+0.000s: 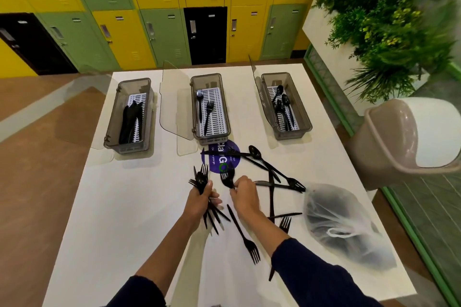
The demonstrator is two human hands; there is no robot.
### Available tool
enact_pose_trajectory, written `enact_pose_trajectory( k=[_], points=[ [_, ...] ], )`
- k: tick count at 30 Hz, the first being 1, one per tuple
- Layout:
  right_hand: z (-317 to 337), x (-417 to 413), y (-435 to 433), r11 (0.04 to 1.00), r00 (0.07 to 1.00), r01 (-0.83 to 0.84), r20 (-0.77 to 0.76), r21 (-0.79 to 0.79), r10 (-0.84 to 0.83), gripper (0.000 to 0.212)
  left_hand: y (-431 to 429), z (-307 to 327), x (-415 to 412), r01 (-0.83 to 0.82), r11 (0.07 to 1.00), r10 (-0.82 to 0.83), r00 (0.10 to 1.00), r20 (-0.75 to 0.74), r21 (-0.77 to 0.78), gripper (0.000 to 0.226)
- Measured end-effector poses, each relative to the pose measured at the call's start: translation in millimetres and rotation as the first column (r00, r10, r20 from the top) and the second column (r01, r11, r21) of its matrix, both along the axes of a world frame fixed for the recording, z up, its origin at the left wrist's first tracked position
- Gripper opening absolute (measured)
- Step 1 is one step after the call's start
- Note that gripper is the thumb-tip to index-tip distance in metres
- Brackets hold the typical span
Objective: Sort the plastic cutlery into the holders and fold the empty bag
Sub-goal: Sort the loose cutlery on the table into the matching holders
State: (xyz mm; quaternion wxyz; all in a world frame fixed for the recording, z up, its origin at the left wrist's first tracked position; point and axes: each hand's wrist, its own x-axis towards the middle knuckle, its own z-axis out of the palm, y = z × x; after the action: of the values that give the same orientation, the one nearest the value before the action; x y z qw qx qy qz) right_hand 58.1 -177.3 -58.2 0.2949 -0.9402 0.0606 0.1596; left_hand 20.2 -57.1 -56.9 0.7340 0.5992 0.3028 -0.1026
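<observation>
Left hand grips a bundle of forks; right hand pinches 1 fork. More cutlery lies on the tabletop before 3 holders, bag right.

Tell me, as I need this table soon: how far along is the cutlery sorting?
Partly done: the left holder has knives, the middle holder two forks, the right holder spoons. In hand: the left hand grips a bundle of cutlery, fork tines showing, and the right hand pinches a fork. Left: loose pieces on the table, and the bag, unfolded, dark shapes showing inside.
</observation>
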Motion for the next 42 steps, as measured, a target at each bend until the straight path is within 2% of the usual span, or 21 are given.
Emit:
enact_pose_trajectory(
  k=[5,11,15,19,22,25,28,33,35,36,38,40,42],
  points=[
    [-1,-3,2,0.996,0.996,-0.003,-0.083,0.086,0.010,0.016,0,-8,3,0.037,0.992,-0.037,0.999,-0.003,0.118,0.028],
    [-2,-8,-4,0.996,0.998,-0.016,-0.054,0.087,0.021,0.015,-7,-10,6,-0.024,0.985,0.029,0.999,-0.025,0.174,0.029],
    [-5,-16,-3,0.991,0.992,-0.126,-0.017,-0.047,0.126,0.024,-9,-10,7,-0.052,0.978,0.061,0.998,-0.035,0.201,0.029],
    [-6,-14,4,0.950,0.970,-0.236,0.011,-0.203,0.244,0.022,-5,-9,6,-0.071,0.979,0.076,0.997,-0.020,0.189,0.029],
    [-5,-9,4,0.945,0.969,-0.239,0.011,-0.224,0.247,0.023,-3,-10,6,-0.115,0.981,0.119,0.993,-0.019,0.156,0.027],
    [0,-4,3,0.988,0.985,-0.157,-0.078,-0.007,0.156,0.024,-3,-6,6,-0.150,0.983,0.150,0.989,0.004,0.103,0.028],
    [10,-6,8,0.953,0.970,-0.102,-0.183,0.285,0.158,0.021,-2,-3,10,-0.148,0.989,0.147,0.989,0.022,0.030,0.035],
    [27,0,5,0.861,0.921,-0.186,-0.221,0.473,0.320,0.008,-2,-10,20,-0.176,0.984,0.176,0.983,-0.052,0.007,0.033],
    [32,13,-2,0.863,0.934,-0.166,-0.204,0.477,0.293,0.014,0,-12,22,-0.175,0.984,0.178,0.980,-0.086,0.045,0.029],
    [34,23,-4,0.883,0.961,-0.130,-0.163,0.451,0.225,0.016,3,-13,23,-0.181,0.982,0.186,0.977,-0.105,0.056,0.027],
    [28,46,-10,0.957,0.992,-0.125,0.045,0.262,0.118,0.015,5,-10,23,-0.178,0.982,0.185,0.974,-0.132,0.062,0.024],
    [19,65,-14,0.977,0.961,-0.213,0.179,-0.009,0.211,0.028,7,-7,23,-0.153,0.987,0.159,0.978,-0.138,0.057,0.025],
    [8,76,-18,0.937,0.926,-0.287,0.194,-0.199,0.325,0.036,8,-2,22,-0.134,0.991,0.136,0.981,-0.138,0.027,0.030]
  ],
)
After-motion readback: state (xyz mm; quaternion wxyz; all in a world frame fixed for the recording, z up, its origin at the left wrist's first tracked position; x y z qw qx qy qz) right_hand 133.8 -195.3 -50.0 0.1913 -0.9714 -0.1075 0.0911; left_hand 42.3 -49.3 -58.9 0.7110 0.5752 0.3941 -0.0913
